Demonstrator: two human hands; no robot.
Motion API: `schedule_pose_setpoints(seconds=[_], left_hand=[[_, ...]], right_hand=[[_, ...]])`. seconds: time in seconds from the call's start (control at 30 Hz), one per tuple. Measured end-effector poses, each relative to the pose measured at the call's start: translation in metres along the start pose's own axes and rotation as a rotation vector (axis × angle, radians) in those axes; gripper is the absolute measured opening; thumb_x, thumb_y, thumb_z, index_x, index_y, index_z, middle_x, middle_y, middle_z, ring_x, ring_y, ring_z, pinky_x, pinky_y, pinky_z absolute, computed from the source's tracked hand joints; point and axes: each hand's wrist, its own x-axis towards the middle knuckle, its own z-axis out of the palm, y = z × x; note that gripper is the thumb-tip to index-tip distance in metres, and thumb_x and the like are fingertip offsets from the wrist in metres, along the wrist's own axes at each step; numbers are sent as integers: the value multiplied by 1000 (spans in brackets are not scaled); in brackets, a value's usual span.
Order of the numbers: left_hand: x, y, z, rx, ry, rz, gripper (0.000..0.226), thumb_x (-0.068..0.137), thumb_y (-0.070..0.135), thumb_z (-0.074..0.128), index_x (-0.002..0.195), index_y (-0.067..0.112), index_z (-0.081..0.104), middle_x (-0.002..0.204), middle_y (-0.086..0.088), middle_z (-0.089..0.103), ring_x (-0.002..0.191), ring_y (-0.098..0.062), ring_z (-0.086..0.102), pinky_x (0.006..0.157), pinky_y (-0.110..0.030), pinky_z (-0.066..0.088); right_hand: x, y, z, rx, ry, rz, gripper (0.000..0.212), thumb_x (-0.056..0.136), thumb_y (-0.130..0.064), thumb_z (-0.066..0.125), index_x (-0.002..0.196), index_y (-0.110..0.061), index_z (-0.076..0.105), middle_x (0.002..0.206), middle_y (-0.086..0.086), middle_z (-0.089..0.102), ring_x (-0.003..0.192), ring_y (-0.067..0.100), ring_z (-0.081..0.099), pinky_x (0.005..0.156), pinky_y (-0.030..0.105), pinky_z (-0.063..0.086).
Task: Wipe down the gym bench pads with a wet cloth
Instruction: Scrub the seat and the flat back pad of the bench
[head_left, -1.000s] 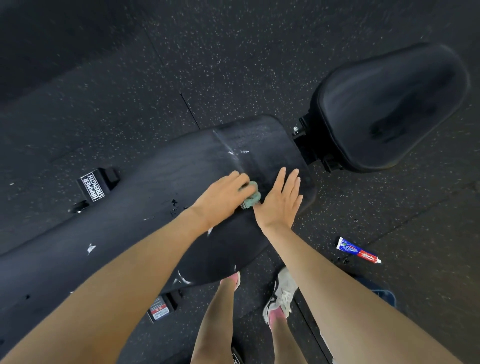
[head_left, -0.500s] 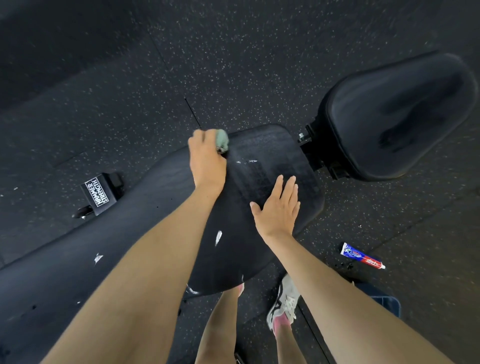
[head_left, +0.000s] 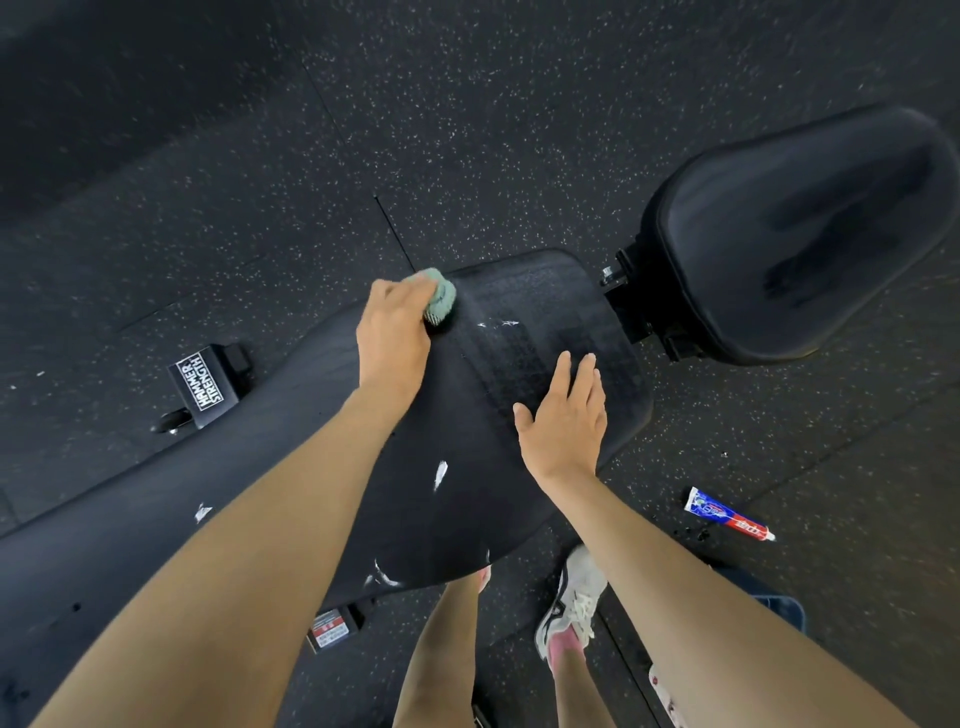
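A long black bench back pad (head_left: 291, 467) runs from lower left to the centre, with white smears on it. A separate black seat pad (head_left: 800, 228) stands at the right. My left hand (head_left: 392, 332) presses a balled green cloth (head_left: 440, 301) against the far edge of the back pad. My right hand (head_left: 566, 421) lies flat on the pad's right end, fingers spread, holding nothing. A wet streaked band shows on the pad between the two hands.
The floor is black speckled rubber (head_left: 467, 130). A bench foot labelled Hammer Strength (head_left: 205, 387) sits at the left. A toothpaste tube (head_left: 727, 514) lies on the floor at the right. My shoe (head_left: 569, 608) and legs stand beside the pad's near edge.
My left hand swept the cloth from beside my right hand, near the pad's front edge, across to the far edge. My right hand stayed flat on the pad.
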Motion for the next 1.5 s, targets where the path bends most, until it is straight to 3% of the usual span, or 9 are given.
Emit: schedule_pose_setpoints(seconds=[0.17, 0.27, 0.4, 0.6, 0.87, 0.97, 1.13, 1.3, 1.5], left_hand=[[-38, -8, 0, 46, -120, 228, 45, 63, -9, 45, 97, 11, 67, 91, -1, 69, 81, -17, 40, 46, -34, 50], [-35, -8, -13, -18, -314, 328, 46, 69, -12, 49, 103, 12, 68, 92, -1, 68, 83, -22, 50, 58, -39, 52], [3, -13, -39, -99, -166, 123, 38, 78, -11, 52, 108, 8, 66, 101, -11, 66, 94, -32, 57, 82, -41, 47], [32, -19, -29, 33, -131, -166, 33, 84, -8, 42, 111, 7, 56, 108, -16, 62, 94, -39, 56, 78, -44, 44], [-53, 5, 1, -90, -434, 89, 53, 84, -14, 48, 133, 6, 51, 145, -12, 44, 133, -31, 42, 112, -43, 33], [-55, 17, -11, -332, -379, -134, 37, 85, -6, 60, 120, 5, 63, 123, -11, 63, 115, -22, 58, 97, -19, 40], [-43, 39, -38, -1128, -453, -783, 18, 90, -1, 58, 102, 11, 63, 101, -9, 68, 91, -22, 64, 80, -35, 53], [-48, 49, -45, -1265, -488, -833, 29, 94, 3, 53, 119, 17, 51, 121, -6, 59, 99, -23, 64, 69, -34, 55], [-57, 59, -51, -1114, -599, -703, 27, 101, 17, 45, 125, 26, 51, 124, -3, 56, 99, -16, 61, 70, -32, 54]], right_hand=[[-1, -3, -1, -2, -9, 9, 80, 98, -38, 47, 153, -10, -4, 160, 16, -9, 148, 30, -4, 119, 44, 12], [0, -4, -3, -10, -11, 15, 80, 98, -38, 47, 153, -10, -4, 160, 16, -9, 148, 30, -3, 119, 44, 12], [-1, -4, -4, -15, -21, 4, 78, 99, -38, 45, 153, -10, -3, 160, 16, -8, 148, 30, -3, 119, 43, 13], [-1, -1, 0, -41, 9, -11, 77, 99, -38, 45, 153, -10, -3, 160, 16, -8, 148, 30, -3, 119, 43, 14], [0, -5, -8, 95, -21, 31, 72, 98, -28, 49, 153, -10, 7, 160, 14, -3, 147, 29, 1, 119, 42, 17], [2, -11, -20, 293, 83, 14, 59, 95, -15, 52, 149, -11, 28, 154, 10, 24, 140, 25, 22, 110, 38, 32], [0, -27, -47, 977, -188, 139, 42, 86, 5, 53, 125, -11, 58, 97, 6, 67, 95, 18, 62, 78, 20, 49], [-9, -32, -66, 1183, -341, 90, 42, 90, 7, 52, 123, -19, 60, 111, 5, 67, 104, 18, 62, 88, 33, 51], [-17, -16, -73, 1065, -365, -78, 48, 86, 19, 48, 125, -6, 59, 106, 4, 64, 98, 13, 60, 80, 16, 51]])
